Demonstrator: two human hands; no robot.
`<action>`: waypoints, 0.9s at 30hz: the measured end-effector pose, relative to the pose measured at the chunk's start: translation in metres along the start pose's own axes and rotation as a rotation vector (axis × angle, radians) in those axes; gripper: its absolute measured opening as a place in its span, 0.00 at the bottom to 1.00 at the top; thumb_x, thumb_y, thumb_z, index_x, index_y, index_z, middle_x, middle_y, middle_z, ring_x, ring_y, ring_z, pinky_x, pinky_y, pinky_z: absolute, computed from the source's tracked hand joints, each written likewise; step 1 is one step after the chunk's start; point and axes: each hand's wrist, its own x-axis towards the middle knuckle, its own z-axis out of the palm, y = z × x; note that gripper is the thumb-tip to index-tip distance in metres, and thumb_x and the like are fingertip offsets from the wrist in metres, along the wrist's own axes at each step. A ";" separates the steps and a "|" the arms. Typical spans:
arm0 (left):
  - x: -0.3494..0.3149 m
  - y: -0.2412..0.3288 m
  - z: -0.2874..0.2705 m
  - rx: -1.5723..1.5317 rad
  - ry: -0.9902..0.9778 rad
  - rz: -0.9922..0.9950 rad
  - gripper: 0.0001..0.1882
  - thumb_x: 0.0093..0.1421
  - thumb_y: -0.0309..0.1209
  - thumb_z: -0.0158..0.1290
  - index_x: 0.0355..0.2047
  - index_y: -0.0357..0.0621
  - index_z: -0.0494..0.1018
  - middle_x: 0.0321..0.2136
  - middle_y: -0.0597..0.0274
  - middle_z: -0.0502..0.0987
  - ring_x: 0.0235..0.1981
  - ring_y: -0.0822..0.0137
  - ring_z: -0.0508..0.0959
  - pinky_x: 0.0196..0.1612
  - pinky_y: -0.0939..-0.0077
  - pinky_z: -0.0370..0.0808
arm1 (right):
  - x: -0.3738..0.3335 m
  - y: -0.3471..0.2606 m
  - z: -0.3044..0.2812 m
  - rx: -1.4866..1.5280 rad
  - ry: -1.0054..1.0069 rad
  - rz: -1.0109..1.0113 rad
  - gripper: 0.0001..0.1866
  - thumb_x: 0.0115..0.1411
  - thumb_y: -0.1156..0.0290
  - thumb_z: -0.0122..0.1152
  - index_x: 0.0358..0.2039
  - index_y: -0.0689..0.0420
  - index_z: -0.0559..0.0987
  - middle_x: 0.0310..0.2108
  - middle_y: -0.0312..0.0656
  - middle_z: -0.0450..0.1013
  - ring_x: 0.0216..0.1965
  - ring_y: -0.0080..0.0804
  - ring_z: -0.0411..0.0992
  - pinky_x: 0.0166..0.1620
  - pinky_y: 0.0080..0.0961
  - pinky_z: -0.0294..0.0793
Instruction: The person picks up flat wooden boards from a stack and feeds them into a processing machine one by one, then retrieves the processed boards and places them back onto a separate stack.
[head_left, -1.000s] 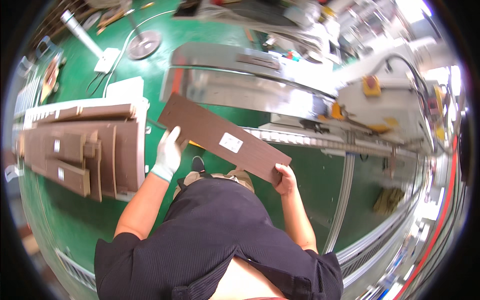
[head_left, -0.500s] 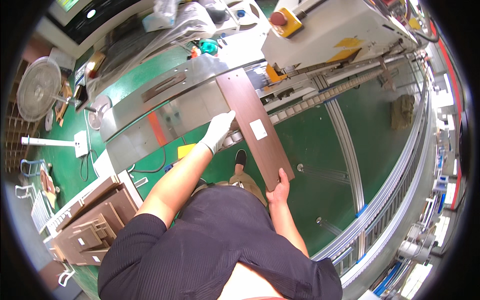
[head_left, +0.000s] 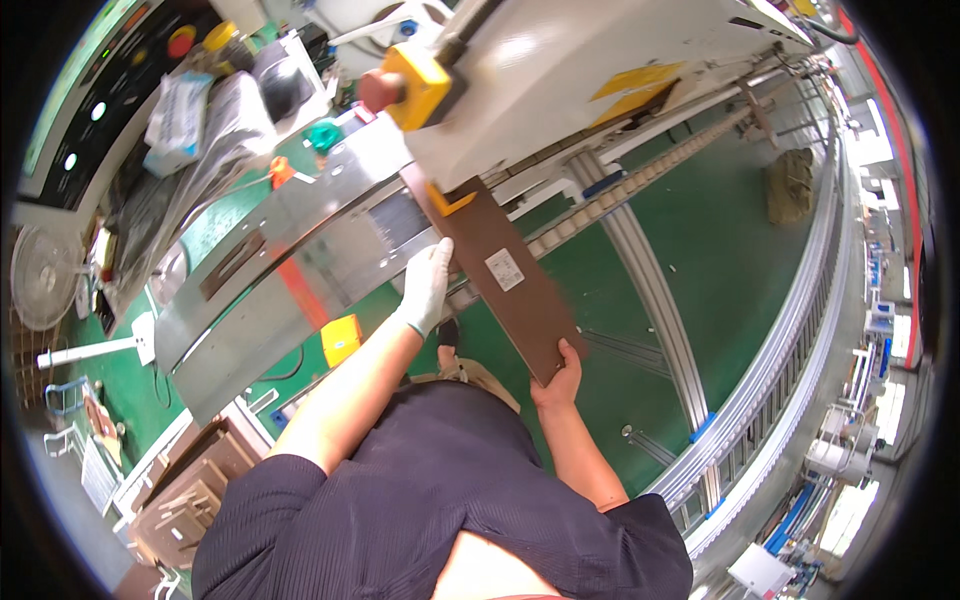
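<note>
A long brown board [head_left: 515, 310] with a white label [head_left: 504, 269] slants across the machine's edge. Its near corner is in my bare right hand [head_left: 558, 378], thumb on top and the other fingers mostly hidden beneath. My left hand [head_left: 426, 288], in a white glove, closes on the board's left edge about midway; its fingertips are partly hidden. The far end of the board lies at the machine's yellow bracket [head_left: 452, 203], beside the metal worktable [head_left: 340, 250].
A white machine housing [head_left: 560, 80] overhangs the far side, with a yellow box bearing a red button [head_left: 405, 88]. Aluminium rails [head_left: 640, 270] run to the right above the green floor. Brown panels [head_left: 190, 500] are stacked at lower left. A yellow box [head_left: 341, 340] sits under the worktable.
The board's far end has moved in at the yellow bracket by the machine. Both hands remain on the board. The view has shifted, so the machine housing now appears nearer and further left.
</note>
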 end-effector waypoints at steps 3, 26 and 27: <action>-0.013 0.048 0.067 -0.153 0.041 -0.273 0.22 0.70 0.48 0.49 0.55 0.46 0.72 0.48 0.61 0.76 0.48 0.62 0.76 0.47 0.56 0.81 | 0.023 -0.025 -0.003 0.057 0.058 0.002 0.18 0.62 0.68 0.61 0.52 0.57 0.75 0.50 0.41 0.75 0.52 0.38 0.73 0.58 0.37 0.73; -0.126 0.012 -0.126 1.266 0.081 0.208 0.28 0.67 0.50 0.49 0.54 0.40 0.76 0.54 0.46 0.77 0.58 0.49 0.75 0.61 0.61 0.70 | 0.067 0.059 0.061 -0.508 -0.229 -0.290 0.08 0.68 0.65 0.56 0.35 0.55 0.77 0.24 0.35 0.72 0.24 0.24 0.69 0.31 0.23 0.71; -0.156 0.019 -0.145 1.300 0.153 0.198 0.29 0.67 0.51 0.48 0.54 0.40 0.76 0.54 0.47 0.78 0.56 0.49 0.76 0.61 0.61 0.71 | 0.034 0.092 0.069 -0.641 -0.499 -0.347 0.07 0.68 0.67 0.56 0.37 0.57 0.77 0.27 0.36 0.74 0.27 0.24 0.71 0.32 0.23 0.72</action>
